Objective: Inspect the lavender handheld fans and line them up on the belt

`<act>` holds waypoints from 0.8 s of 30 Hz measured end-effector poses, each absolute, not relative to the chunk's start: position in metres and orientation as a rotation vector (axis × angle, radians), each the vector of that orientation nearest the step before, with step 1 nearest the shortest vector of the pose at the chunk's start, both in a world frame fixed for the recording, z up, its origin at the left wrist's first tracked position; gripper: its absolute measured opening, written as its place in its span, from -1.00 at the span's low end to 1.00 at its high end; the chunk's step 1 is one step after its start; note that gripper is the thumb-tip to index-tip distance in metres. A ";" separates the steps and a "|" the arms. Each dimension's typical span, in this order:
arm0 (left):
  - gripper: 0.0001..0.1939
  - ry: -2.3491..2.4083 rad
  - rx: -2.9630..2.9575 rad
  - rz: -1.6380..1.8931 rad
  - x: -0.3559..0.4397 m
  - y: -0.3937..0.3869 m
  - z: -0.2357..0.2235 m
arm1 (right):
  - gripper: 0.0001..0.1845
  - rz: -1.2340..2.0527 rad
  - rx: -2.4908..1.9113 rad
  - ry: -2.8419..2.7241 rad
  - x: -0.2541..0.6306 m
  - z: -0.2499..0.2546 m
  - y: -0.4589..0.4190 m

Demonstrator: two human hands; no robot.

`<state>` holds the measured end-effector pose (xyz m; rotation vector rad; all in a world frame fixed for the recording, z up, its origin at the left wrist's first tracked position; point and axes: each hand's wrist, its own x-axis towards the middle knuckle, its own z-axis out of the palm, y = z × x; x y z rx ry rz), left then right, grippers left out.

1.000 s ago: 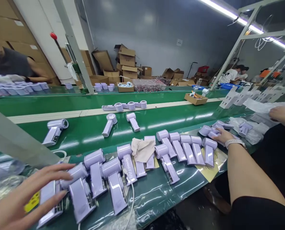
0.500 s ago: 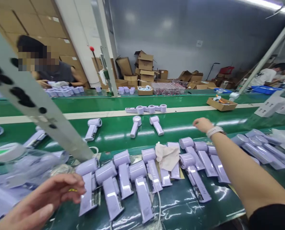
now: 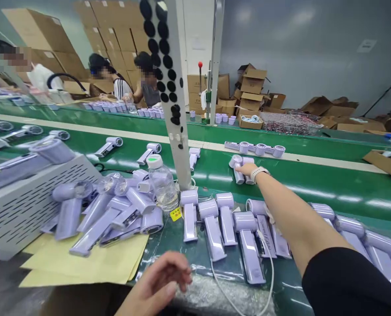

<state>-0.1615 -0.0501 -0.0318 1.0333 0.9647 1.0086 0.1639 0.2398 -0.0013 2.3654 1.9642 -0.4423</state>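
On the green belt, my right hand (image 3: 247,168) is closed on a light purple handheld fan (image 3: 249,179). A second purple fan (image 3: 237,174) lies right against it at my fingertips; whether I grip that one too is hidden. My left hand (image 3: 164,281) hovers above the bench's front edge, fingers loosely curled and apart, holding nothing. Just beyond it stands a row of purple fans, among them one fan (image 3: 213,230) with its handle toward me. A white cable (image 3: 270,281) runs from a fan in this row.
A heap of fans (image 3: 129,206) lies on yellow sheets (image 3: 93,267) at left, beside a slotted grey box (image 3: 27,206). A clear bottle (image 3: 162,184) stands near a spotted metal post (image 3: 179,145). More fans (image 3: 261,149) lie along the belt. Co-workers sit across.
The view has swung left. My right hand has come down onto the belt fans, and two that were apart now lie together. My left hand stays near the bench front, empty.
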 end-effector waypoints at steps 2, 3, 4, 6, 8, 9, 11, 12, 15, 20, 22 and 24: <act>-0.69 0.839 1.084 0.971 -0.145 -0.036 -0.027 | -0.64 -0.409 2.332 2.018 0.162 0.007 0.224; -0.71 0.785 1.105 0.956 -0.138 -0.027 -0.025 | -0.65 -0.393 2.313 2.052 0.160 0.013 0.214; -0.72 0.745 1.113 0.951 -0.131 -0.018 -0.025 | -0.68 -0.379 2.293 2.092 0.159 0.019 0.203; -0.70 0.704 1.062 0.977 -0.113 -0.003 -0.024 | -0.71 -0.349 2.244 2.206 0.152 0.033 0.174; -0.59 0.691 0.922 1.051 -0.088 0.009 -0.022 | -0.69 -0.313 2.176 2.361 0.143 0.045 0.137; -0.47 0.665 0.838 1.105 -0.073 0.012 -0.020 | -0.68 -0.294 2.136 2.439 0.138 0.050 0.116; -0.30 0.580 0.689 1.215 -0.045 0.017 -0.015 | -0.70 -0.250 2.065 2.588 0.129 0.056 0.072; -0.29 0.541 0.635 1.258 -0.033 0.017 -0.014 | -0.69 -0.222 2.044 2.669 0.126 0.057 0.052; -0.39 0.502 0.548 1.258 -0.014 0.015 -0.013 | -0.72 -0.415 1.955 2.938 0.128 0.048 0.003; -0.37 0.539 0.623 1.079 -0.022 0.004 -0.028 | -0.61 -1.034 1.971 2.990 0.152 0.020 -0.036; -0.39 0.582 0.660 1.103 -0.029 0.000 -0.031 | -0.64 -1.250 1.996 2.966 0.162 0.010 -0.039; -0.38 0.605 0.679 1.108 -0.037 -0.002 -0.031 | -0.69 -1.239 2.251 2.834 0.172 -0.001 -0.036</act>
